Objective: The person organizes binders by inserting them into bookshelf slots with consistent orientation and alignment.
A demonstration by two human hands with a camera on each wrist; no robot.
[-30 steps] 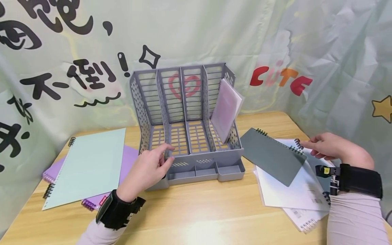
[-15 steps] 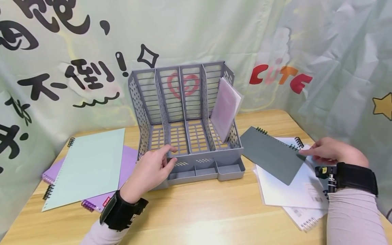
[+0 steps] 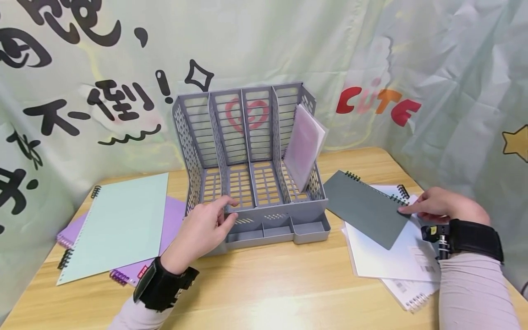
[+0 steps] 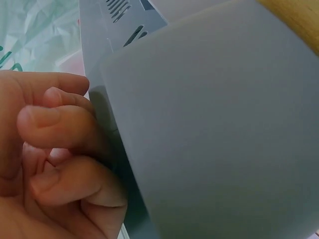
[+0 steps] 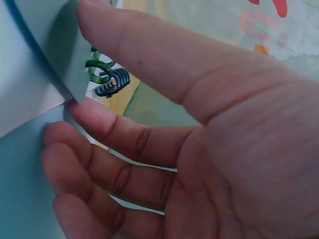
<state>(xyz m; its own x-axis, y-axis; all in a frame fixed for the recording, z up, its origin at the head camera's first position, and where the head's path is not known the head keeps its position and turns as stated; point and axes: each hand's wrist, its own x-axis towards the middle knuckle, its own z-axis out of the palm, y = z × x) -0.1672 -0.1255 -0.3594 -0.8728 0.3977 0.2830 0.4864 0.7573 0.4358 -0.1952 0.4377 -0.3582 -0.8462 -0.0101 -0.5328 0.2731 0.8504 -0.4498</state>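
Note:
My right hand (image 3: 447, 206) pinches the near right corner of a dark green spiral notebook (image 3: 365, 208) between thumb and index finger. In the right wrist view the thumb lies over the cover, and the other fingers curl loosely below. My left hand (image 3: 206, 227) is by the front left of a grey desktop file rack (image 3: 284, 211), its fingers loosely bent and nothing in them. The left wrist view has those fingers beside the rack's smooth grey wall (image 4: 209, 129). A pink notebook (image 3: 305, 146) leans upright in the rack's rightmost slot.
White-covered notebooks (image 3: 383, 259) lie under the dark green one on the right. To the left, a pale green spiral notebook (image 3: 119, 224) covers purple ones (image 3: 175, 213). Small trays (image 3: 309, 229) run along the rack's front. A printed cloth (image 3: 330, 46) hangs behind the wooden table (image 3: 268, 284).
My right hand has moved left and slightly down from the spiral bindings to the dark green notebook's corner and now pinches it. My left hand has hardly moved.

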